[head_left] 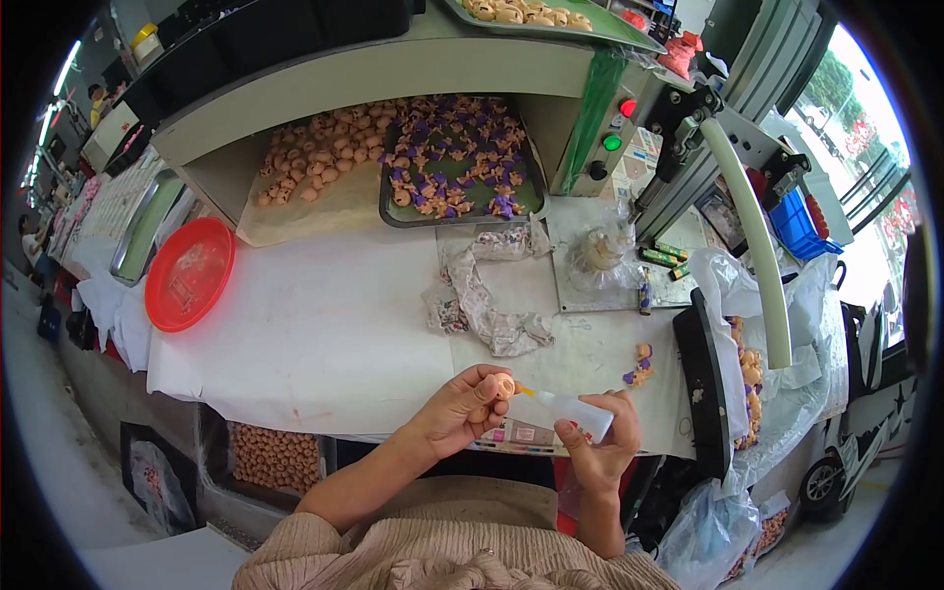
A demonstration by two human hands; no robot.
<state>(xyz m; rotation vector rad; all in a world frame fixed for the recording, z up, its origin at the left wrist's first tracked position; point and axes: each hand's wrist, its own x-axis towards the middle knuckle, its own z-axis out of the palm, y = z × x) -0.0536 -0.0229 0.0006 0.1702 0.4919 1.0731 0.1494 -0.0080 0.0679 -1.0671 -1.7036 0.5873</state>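
Observation:
My left hand pinches a small flesh-coloured doll head between thumb and fingers, over the front of the table. More of the same flesh colour shows below it among my fingers; I cannot make out whether it is a second part. My right hand is wrapped round a white squeeze bottle, tipped sideways. Its thin yellow nozzle points left and its tip is at the doll head, though I cannot tell whether they touch. To the right, a small doll figure in purple lies on the paper.
A shelf holds a pile of doll heads and a dark tray of purple-clad figures. Crumpled cloth lies mid-table, a red dish at left. A press with a pale lever and a black bin stand at right.

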